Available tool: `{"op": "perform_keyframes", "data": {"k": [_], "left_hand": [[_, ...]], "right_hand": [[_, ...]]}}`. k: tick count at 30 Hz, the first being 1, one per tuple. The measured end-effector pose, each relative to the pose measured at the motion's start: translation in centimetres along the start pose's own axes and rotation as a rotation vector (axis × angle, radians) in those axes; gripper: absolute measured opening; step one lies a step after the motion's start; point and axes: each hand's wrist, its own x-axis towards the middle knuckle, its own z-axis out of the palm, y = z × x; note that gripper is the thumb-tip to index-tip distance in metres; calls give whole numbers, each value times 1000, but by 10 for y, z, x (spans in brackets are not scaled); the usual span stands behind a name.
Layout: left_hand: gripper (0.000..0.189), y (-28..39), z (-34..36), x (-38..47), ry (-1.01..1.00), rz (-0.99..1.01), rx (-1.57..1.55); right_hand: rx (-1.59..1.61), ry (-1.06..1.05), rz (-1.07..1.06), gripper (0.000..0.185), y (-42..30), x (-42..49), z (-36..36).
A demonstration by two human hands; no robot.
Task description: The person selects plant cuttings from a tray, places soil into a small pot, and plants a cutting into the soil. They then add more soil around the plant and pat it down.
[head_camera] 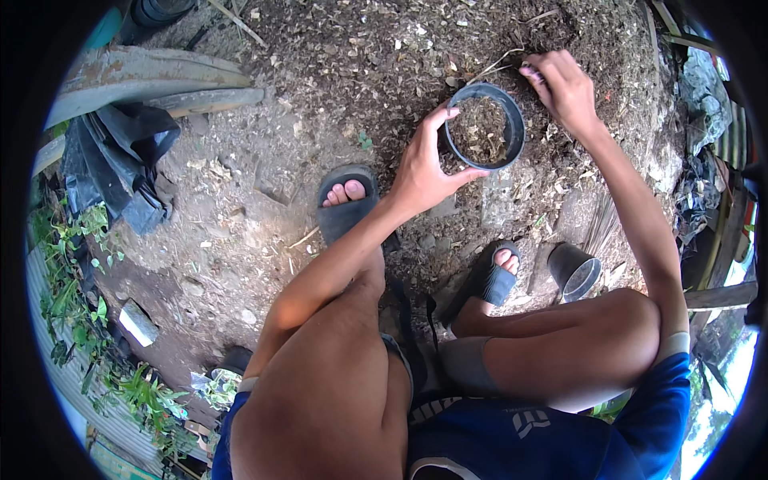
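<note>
My left hand (423, 165) grips a round black plastic plant pot (514, 135) from its left side, thumb and fingers spread around the rim. Brown soil mixed with pale dry chips (480, 129) shows inside the pot. Just right of the pot and apart from it is my right hand (563, 90), low over the loose soil with its fingers curled. Dark dirt marks its fingertips, and whether anything is between them is hidden. A thin dry stem (495, 67) lies between the pot's far rim and those fingers.
Loose soil with wood-like chips (372, 54) covers the ground ahead. A second black pot (570, 270) lies tipped by my right sandal (489, 276). On the left are a weathered wooden piece (150, 72), black plastic sheeting (120, 156) and green plants (144, 396). Crumpled clear plastic (705, 99) hangs at the right.
</note>
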Motion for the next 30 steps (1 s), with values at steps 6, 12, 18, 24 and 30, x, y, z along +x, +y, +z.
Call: {"op": "perform_keyframes", "data": {"k": [6,12,18,24,30], "left_hand": [[109,0,2,0,7,21,0],[107,0,3,0,14,33,6],[107,-4,6,-2,-2,-31,-80],[109,-5,3,-3,-6,2,-36],[108,-3,5,-10,3,27,15]], "right_hand": [[685,-144,503,27,-61,28,-48],[873,-357,590,32,-88,44,-65],[844,-483,445,30,-86,43,-74],[518,-261,207,42,-86,30,-62],[345,-494,430,74,-97,12,-46]]}}
